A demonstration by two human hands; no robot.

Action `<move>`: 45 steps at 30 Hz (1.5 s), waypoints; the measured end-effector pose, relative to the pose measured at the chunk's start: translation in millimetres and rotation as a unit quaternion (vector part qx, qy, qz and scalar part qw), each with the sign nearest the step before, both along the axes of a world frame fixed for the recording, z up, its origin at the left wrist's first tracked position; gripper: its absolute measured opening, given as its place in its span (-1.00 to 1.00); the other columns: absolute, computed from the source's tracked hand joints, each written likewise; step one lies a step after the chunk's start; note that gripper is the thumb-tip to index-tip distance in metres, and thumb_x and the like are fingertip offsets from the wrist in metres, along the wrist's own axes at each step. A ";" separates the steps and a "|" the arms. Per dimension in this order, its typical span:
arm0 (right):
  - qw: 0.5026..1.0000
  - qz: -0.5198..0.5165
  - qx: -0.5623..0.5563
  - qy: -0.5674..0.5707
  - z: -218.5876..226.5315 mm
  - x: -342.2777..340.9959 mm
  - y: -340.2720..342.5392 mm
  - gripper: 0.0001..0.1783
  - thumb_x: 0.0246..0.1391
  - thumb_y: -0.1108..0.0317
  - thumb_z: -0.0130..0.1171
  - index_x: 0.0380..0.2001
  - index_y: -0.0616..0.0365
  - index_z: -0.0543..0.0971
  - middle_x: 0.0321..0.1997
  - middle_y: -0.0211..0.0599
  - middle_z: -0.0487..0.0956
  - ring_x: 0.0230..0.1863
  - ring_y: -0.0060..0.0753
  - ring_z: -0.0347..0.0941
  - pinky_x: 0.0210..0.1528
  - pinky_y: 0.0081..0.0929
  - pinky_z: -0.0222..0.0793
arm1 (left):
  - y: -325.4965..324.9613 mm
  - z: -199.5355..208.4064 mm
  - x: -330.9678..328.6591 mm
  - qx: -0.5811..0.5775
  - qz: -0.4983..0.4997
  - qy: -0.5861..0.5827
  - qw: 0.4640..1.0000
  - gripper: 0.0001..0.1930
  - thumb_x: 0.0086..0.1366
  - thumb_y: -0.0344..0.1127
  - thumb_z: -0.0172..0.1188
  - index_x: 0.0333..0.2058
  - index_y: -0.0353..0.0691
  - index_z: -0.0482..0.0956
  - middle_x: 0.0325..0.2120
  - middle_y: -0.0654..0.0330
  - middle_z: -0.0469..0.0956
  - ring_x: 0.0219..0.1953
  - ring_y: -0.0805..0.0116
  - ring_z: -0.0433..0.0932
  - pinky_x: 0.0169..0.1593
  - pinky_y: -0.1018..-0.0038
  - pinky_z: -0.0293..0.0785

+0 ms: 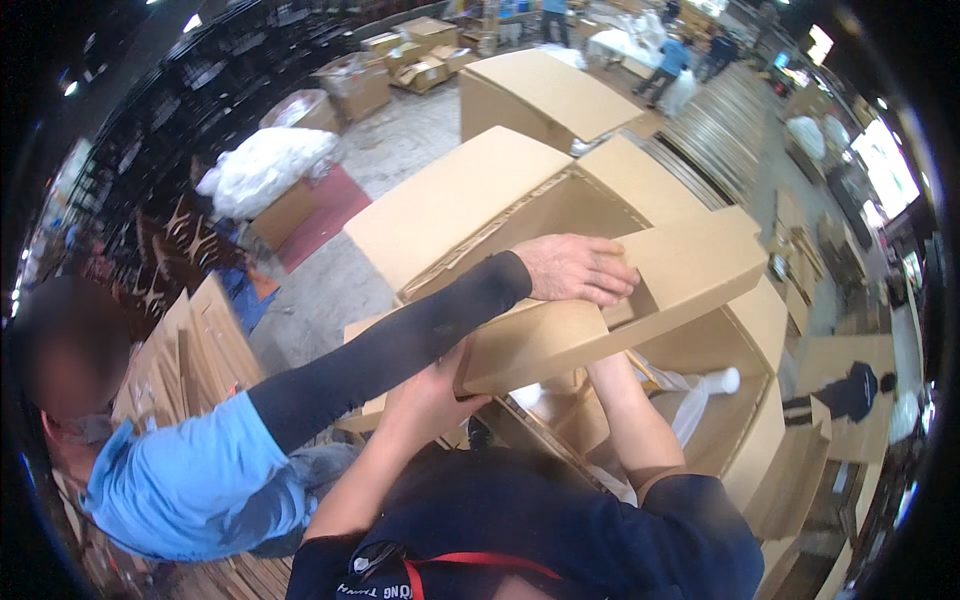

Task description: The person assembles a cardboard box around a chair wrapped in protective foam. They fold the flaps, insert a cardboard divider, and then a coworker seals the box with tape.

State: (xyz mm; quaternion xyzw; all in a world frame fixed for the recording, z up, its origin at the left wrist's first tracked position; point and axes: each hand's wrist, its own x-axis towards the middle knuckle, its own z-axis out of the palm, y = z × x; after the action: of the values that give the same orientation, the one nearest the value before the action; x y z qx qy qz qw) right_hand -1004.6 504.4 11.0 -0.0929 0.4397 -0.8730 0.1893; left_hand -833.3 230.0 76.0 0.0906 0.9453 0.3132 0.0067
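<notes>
Our left hand (425, 385) grips the near corner of the cardboard flap (620, 300), a co-worker's hand (578, 268) rests on top of it, and the open carton (745, 440) lies underneath.

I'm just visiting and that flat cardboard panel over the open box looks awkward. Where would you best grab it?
Probably by its long edges, one hand per side. The cardboard panel is wide, thin and tilted over the open box, so a one-sided grip would let it swing. The left hand already grips its near lower corner from beneath; the right hand is hidden under it. A co-worker's hand presses on top.
</notes>
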 end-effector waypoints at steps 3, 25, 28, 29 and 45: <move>0.996 -0.079 -0.030 0.020 7.9 17.5 27.9 -0.45 0.49 0.07 0.33 0.36 0.16 0.59 0.23 -0.13 0.73 0.26 -0.15 0.67 0.31 -0.14 0.59 | 18.3 6.8 -0.7 0.009 -0.070 0.046 0.996 0.21 0.12 0.12 0.70 0.65 -0.04 0.21 0.54 -0.28 0.27 0.52 -0.37 0.34 0.53 -0.10 0.37; 0.829 -0.420 0.260 0.262 205.3 9.8 178.0 -0.15 0.21 0.04 0.58 0.45 0.16 0.52 0.26 -0.20 0.70 0.27 -0.12 0.66 0.37 -0.19 0.56 | -86.1 33.6 -60.9 0.496 0.039 0.106 0.861 0.02 0.00 -0.16 0.74 0.37 -0.39 0.38 0.14 -0.03 0.66 0.14 0.08 0.71 0.25 0.20 0.66; 0.566 -0.401 0.640 0.331 264.9 33.8 190.1 0.12 -0.16 0.24 0.71 0.55 -0.04 0.48 0.34 -0.18 0.63 0.39 0.03 0.55 0.46 -0.10 0.45 | -95.3 -3.0 -85.8 0.555 0.064 0.106 0.823 -0.01 0.09 -0.10 0.68 0.40 -0.40 0.37 0.13 -0.02 0.67 0.11 0.09 0.73 0.23 0.22 0.68; 0.418 -0.342 0.765 0.350 267.6 37.7 201.6 0.10 -0.18 0.38 0.61 0.55 -0.16 0.50 0.32 -0.09 0.58 0.37 0.11 0.48 0.45 0.01 0.41 | -82.3 -19.1 -96.1 0.583 0.060 0.090 0.805 -0.03 0.13 -0.09 0.65 0.41 -0.40 0.37 0.13 -0.01 0.67 0.10 0.10 0.74 0.23 0.23 0.68; 0.105 -0.141 0.910 0.375 -1.0 13.8 221.8 -0.13 0.28 0.28 0.30 0.64 -0.08 0.32 0.37 -0.08 0.50 0.35 0.07 0.42 0.46 0.14 0.32 | -23.6 -120.2 -185.6 0.648 0.180 -0.240 0.701 -0.33 0.66 0.24 0.09 0.42 -0.20 0.53 0.22 0.05 0.70 0.14 0.14 0.73 0.17 0.19 0.72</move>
State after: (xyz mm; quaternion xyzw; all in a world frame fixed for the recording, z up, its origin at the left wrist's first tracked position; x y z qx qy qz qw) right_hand -990.8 726.2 10.0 -0.1024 0.9251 0.3162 -0.1835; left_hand -1019.0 206.3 -44.2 -0.1771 0.4741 0.8545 0.1169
